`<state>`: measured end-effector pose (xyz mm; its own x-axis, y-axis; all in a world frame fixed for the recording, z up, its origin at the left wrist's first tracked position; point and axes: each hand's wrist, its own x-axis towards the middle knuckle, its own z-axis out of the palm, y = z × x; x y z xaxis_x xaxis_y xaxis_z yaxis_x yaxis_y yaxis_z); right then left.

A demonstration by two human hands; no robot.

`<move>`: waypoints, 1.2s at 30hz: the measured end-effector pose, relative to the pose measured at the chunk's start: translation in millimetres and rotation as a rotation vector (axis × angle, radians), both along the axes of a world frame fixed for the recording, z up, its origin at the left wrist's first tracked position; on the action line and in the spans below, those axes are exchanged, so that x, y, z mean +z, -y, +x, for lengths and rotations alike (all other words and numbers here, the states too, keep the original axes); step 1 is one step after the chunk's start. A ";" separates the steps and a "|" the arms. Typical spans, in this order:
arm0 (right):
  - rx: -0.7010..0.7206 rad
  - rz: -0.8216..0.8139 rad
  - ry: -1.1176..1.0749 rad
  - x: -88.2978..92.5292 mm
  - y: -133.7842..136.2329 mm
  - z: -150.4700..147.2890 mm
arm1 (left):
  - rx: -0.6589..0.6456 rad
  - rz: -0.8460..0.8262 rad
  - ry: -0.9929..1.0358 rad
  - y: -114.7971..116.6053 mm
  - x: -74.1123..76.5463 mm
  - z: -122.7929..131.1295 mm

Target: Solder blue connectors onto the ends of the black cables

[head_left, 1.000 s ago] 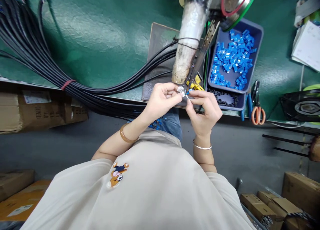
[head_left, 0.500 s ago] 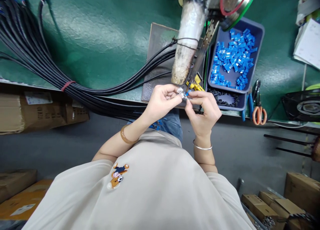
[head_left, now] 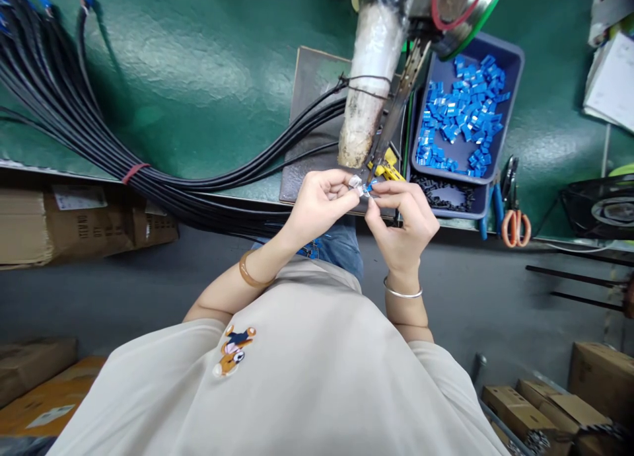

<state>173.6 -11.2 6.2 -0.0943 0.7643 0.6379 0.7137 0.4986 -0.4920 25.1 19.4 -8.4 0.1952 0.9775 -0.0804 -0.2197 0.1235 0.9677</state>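
Note:
My left hand (head_left: 321, 201) is closed, thumb and index finger pinching a small whitish, shiny piece (head_left: 355, 182); its exact kind is too small to tell. Facing it, my right hand (head_left: 403, 218) has its fingertips closed on a small blue connector (head_left: 369, 187). The two pieces meet or nearly meet; thin silvery strands seem to show between them. Just above them is the lower tip of a slim metal arm (head_left: 396, 106). A thick whitish tube (head_left: 364, 106) ends above my left fingertips. Behind my right fingers lies a yellow part (head_left: 389, 165).
A bundle of black cables (head_left: 198, 182), tied with a red band (head_left: 135, 172), runs across the green bench (head_left: 198, 59). At right stand a grey bin (head_left: 515, 79) of blue connectors, a lower bin (head_left: 475, 208) of small black parts, and orange-handled scissors (head_left: 516, 228). Cardboard boxes (head_left: 89, 225) sit below.
Both hands stay almost in place, still pinching the small pieces under the metal arm. The view has shifted very slightly.

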 end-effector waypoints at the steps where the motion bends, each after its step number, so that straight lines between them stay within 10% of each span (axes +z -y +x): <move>1: -0.004 0.001 0.003 0.0 -0.1 -0.1 | 0.004 -0.001 0.000 0.3 0.2 0.2; 36: 0.030 -0.003 0.019 5.5 -2.5 -1.2 | 0.010 -0.046 0.047 -0.6 7.5 -1.3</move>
<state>172.4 -8.6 11.8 -0.1296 0.7631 0.6332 0.7074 0.5186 -0.4802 23.8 20.0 -0.9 0.1897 0.9750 -0.1160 -0.2660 0.1648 0.9498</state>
